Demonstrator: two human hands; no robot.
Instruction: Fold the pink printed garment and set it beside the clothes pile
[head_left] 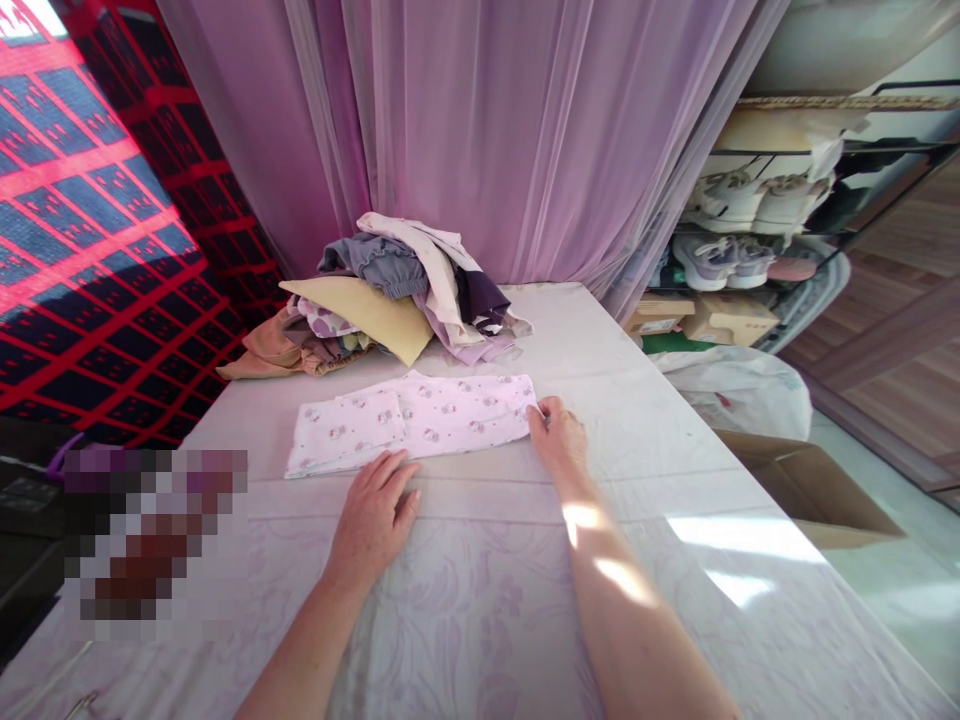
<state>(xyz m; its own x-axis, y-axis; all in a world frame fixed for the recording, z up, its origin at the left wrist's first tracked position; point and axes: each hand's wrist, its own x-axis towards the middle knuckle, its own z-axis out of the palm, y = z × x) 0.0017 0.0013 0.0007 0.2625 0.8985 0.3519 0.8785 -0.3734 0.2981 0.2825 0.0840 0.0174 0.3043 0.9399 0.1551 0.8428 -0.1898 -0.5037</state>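
Note:
A pale pink garment [450,412] with small printed figures lies flat on the table, stretched lengthwise from left to right. Its left part is doubled over in a folded layer. My right hand [559,432] pinches the garment's right end between thumb and fingers. At the lower edge, near the middle, my left hand [377,515] rests with its fingers stretched out and holds nothing. Whether its fingertips touch the cloth or only the table, I cannot tell.
A heap of mixed clothes [382,300] lies behind the garment on the table [480,600], against a purple curtain [480,130]. To the right stand a shoe rack with sneakers [724,262] and an open cardboard box [810,490]. A blurred patch hides something at the left.

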